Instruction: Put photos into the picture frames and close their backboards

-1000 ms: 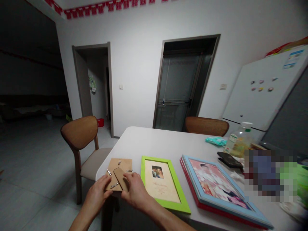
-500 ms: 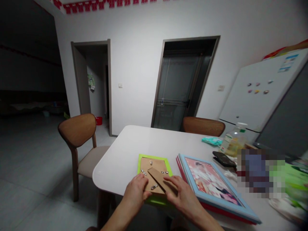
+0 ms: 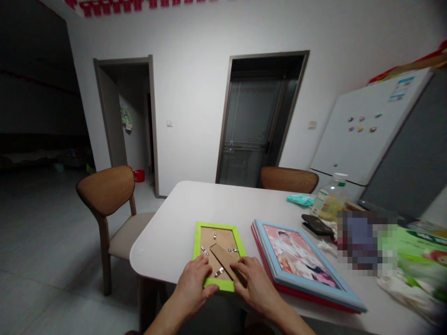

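A green photo frame lies face down on the white table, its brown backing board held in by small metal clips. A brown stand flap slants across the backing. My left hand rests on the frame's near left corner, thumb at the near edge and fingers over the board. My right hand is at the near right corner, its fingers bent around the lower part of the stand flap.
Right of the frame is a stack of larger picture frames, blue on top. Beyond are a black object, a bottle, a teal packet and green plastic. Chairs stand at the table's left and far sides.
The green frame's near edge has come down level with the table, and the backing now sits inside the rim. The stand flap lies lower. Both hands stay at the frame; the view has shifted slightly.
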Demonstrator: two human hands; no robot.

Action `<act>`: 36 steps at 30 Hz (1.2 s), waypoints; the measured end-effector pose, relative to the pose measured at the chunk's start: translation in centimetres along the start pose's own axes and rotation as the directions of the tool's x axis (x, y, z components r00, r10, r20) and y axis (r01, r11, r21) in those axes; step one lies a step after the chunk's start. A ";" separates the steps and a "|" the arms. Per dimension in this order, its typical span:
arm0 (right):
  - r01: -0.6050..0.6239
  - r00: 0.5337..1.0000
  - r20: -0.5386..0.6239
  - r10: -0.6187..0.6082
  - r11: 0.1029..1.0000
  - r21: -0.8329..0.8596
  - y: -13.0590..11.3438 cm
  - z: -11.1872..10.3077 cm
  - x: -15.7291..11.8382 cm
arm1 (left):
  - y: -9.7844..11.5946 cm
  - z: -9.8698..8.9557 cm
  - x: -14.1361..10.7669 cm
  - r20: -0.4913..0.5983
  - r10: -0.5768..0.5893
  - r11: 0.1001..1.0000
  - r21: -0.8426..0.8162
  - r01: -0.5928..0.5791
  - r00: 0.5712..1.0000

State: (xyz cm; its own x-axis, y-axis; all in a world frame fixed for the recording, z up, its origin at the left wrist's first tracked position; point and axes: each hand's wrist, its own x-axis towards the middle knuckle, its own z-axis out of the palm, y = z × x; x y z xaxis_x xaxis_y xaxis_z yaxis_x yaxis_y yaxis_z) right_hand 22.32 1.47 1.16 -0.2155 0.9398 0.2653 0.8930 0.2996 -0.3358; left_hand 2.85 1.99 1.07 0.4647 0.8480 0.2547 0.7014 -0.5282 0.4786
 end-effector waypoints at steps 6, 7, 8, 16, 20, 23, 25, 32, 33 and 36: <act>-0.047 0.998 -0.049 0.044 0.998 -0.052 0.7 0.1 2.6 | -0.4 0.3 -0.5 0.013 -0.010 1.000 0.009 0.010 1.000; -0.070 0.996 -0.063 0.065 0.994 -0.082 0.9 0.2 3.1 | -0.4 0.3 -0.5 0.011 -0.019 1.000 0.016 0.019 1.000; -0.088 0.994 -0.072 0.080 0.990 -0.111 1.1 0.4 3.5 | -0.4 0.2 -0.5 0.011 -0.032 0.999 0.023 0.032 0.999; -0.075 0.997 -0.046 0.070 0.990 -0.121 1.7 0.9 4.0 | 0.3 -0.1 -0.6 0.021 -0.079 0.996 0.041 0.078 0.997; -0.057 0.997 -0.057 0.051 0.994 -0.099 2.0 0.9 3.7 | 0.1 0.2 -0.6 0.008 -0.086 0.996 0.024 0.086 0.996; -0.065 0.995 -0.086 0.059 0.996 -0.064 1.9 0.8 4.3 | -0.1 0.4 -0.6 0.012 -0.105 0.994 0.025 0.105 0.994; -0.059 0.994 -0.092 0.056 0.998 -0.027 1.5 0.8 5.2 | -0.2 0.4 -0.7 0.021 -0.121 0.992 0.027 0.120 0.992; -0.077 0.997 0.006 0.077 0.996 0.043 -0.3 2.1 10.1 | -0.3 0.3 -1.2 0.018 -0.124 0.992 0.017 0.124 0.992; -0.094 0.996 0.006 0.094 0.995 0.043 -0.4 2.5 10.6 | -0.3 0.4 -1.2 0.019 -0.123 0.992 0.017 0.123 0.992; -0.151 0.988 -0.001 0.151 0.988 0.043 -0.2 3.5 11.7 | -0.3 0.4 -1.1 0.023 -0.114 0.993 0.017 0.114 0.993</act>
State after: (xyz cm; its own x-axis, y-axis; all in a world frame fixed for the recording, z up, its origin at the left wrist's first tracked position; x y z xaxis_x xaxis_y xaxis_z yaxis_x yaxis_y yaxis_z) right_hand 18.28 13.02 1.17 -0.0776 0.9742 0.2121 0.8974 0.1609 -0.4108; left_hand 2.32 1.15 0.34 0.3939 0.9016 0.1787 0.7591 -0.4287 0.4898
